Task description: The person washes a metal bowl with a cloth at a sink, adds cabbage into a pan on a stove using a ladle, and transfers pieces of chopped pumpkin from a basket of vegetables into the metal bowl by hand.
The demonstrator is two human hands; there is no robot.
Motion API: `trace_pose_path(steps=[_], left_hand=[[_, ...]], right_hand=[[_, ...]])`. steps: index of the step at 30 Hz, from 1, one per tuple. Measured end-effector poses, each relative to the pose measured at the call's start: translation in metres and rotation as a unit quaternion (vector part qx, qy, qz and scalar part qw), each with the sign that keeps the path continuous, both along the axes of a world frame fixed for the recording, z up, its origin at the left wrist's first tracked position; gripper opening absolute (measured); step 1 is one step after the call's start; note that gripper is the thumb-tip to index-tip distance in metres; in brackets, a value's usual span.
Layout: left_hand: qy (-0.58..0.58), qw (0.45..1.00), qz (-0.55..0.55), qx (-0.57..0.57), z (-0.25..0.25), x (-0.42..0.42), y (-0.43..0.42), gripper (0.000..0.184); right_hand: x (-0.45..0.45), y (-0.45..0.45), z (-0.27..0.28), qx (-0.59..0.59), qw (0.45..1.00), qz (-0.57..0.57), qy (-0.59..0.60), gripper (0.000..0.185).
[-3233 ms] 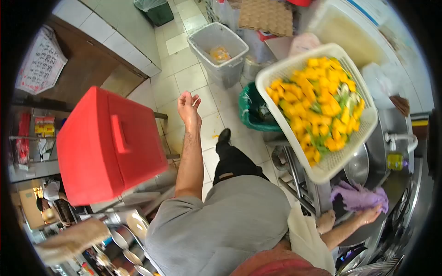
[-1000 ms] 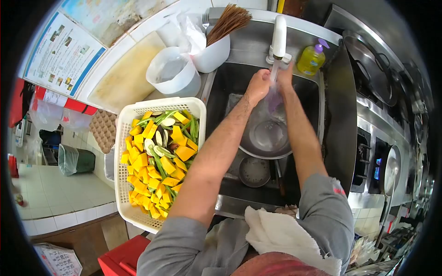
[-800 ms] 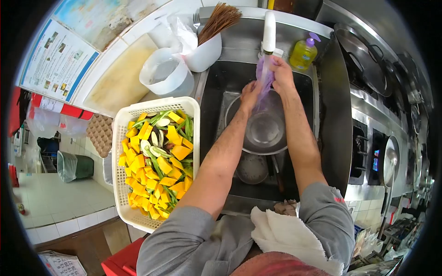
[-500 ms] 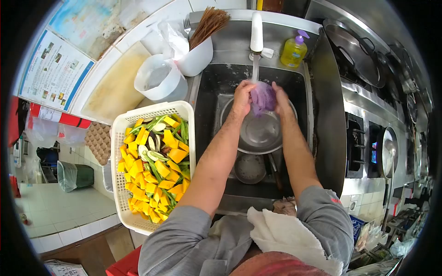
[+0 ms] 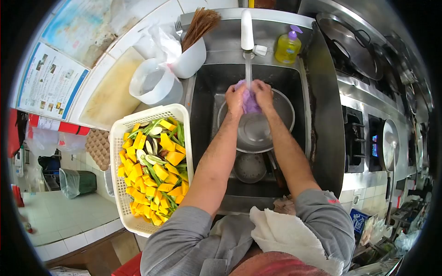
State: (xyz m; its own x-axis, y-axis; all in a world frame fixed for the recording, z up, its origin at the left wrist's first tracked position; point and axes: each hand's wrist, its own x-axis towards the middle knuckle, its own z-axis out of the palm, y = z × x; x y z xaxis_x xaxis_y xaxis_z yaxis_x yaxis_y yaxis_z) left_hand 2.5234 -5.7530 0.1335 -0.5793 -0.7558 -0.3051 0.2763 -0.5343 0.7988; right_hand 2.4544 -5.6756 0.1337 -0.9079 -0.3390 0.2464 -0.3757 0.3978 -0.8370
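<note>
Cloth of crumpled purple fabric (image 5: 250,102), bunched above the far part of the dark rectangular metal sink (image 5: 207,83), under the stream of water (image 5: 248,71) from the white tubular faucet (image 5: 247,30); long axis running roughly from the faucet side toward the near side, far end leaning slightly left, near end pointing toward the middle of the wide round silver metal pan (image 5: 253,131). Left hand (image 5: 235,99): fingers curled, nearly closed, clamped on the left edge of the cloth. Right hand (image 5: 264,94): likewise curled and clamped on the right side, close to the stream. Beyond the wide pan's near rim: small round grey metal pan (image 5: 250,168). Left of the sink: cream perforated plastic basket (image 5: 118,184) with cut orange-yellow chunks (image 5: 149,188) and slender green strips (image 5: 180,133). Farther back: translucent white plastic tub (image 5: 168,92), beside a rounded white plastic container (image 5: 191,60) with a bundle of thin brown bristles (image 5: 200,28). Right of the faucet: clear bottle of yellow-green liquid with purple pump top (image 5: 287,48), upright.
</note>
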Motion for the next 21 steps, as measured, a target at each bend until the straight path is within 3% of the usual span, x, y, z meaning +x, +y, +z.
trace_pose_path(steps=[1,2,3,4,6,7,8,9,10,11,12,14,15,16,18,20,21], left_hand=[[-0.029,0.996,-0.036,-0.079,0.021,0.002,0.007,0.02],[-0.057,0.983,-0.07,-0.159,0.036,0.003,0.013,0.019],[-0.037,0.984,-0.109,-0.138,0.041,0.003,0.015,0.019],[-0.036,0.983,-0.11,-0.139,0.03,-0.002,0.012,0.019],[-0.129,0.936,-0.034,-0.327,0.021,-0.009,0.01,0.02],[-0.128,0.936,-0.035,-0.327,0.022,-0.01,0.01,0.02],[-0.03,0.981,-0.044,-0.188,0.023,-0.009,0.009,0.025],[0.069,0.995,-0.051,-0.045,0.028,-0.006,0.007,0.031],[0.068,0.995,-0.05,-0.047,0.031,0.001,0.005,0.031],[0.088,0.986,-0.142,0.017,0.036,0.008,0.001,0.032],[0.108,0.963,-0.233,0.08,0.038,0.012,-0.003,0.034],[0.117,0.961,-0.244,0.056,0.042,0.014,-0.003,0.035],[0.094,0.973,-0.211,-0.007,0.054,0.014,0.003,0.032],[0.069,0.98,-0.175,-0.071,0.059,0.015,0.006,0.03],[0.054,0.967,-0.224,-0.111,0.055,0.012,0.001,0.03],[0.036,0.95,-0.273,-0.146,0.042,0.01,0.0,0.03],[0.006,0.946,-0.264,-0.189,0.039,0.009,-0.001,0.026]], right_hand=[[-0.005,0.011,0.006,0.003,1.0,-0.002,0.0,0.026],[-0.009,0.022,0.022,-0.114,0.943,0.052,-0.309,0.028],[-0.012,0.027,0.032,-0.22,0.777,0.101,-0.581,0.031],[-0.013,0.025,0.024,-0.221,0.778,0.101,-0.58,0.031],[-0.004,0.015,0.016,-0.336,0.71,0.144,-0.601,0.036],[0.002,0.011,0.017,-0.334,0.748,0.121,-0.561,0.032],[0.006,0.009,0.019,-0.335,0.748,0.12,-0.561,0.032],[0.006,0.006,0.013,-0.302,0.821,0.184,-0.448,0.03],[0.008,0.003,0.008,-0.261,0.875,0.244,-0.326,0.028],[0.0,0.004,0.005,-0.134,0.92,0.277,-0.244,0.028],[-0.003,0.009,0.008,-0.136,0.919,0.277,-0.245,0.028],[-0.007,0.021,0.032,-0.28,0.786,0.361,-0.417,0.041],[0.003,0.034,0.051,-0.32,0.722,0.326,-0.519,0.051],[0.009,0.039,0.05,-0.321,0.722,0.327,-0.519,0.051],[0.015,0.044,0.046,-0.255,0.638,0.361,-0.63,0.06],[0.015,0.038,0.041,-0.225,0.658,0.363,-0.621,0.059],[0.013,0.035,0.037,-0.159,0.703,0.392,-0.572,0.057]])
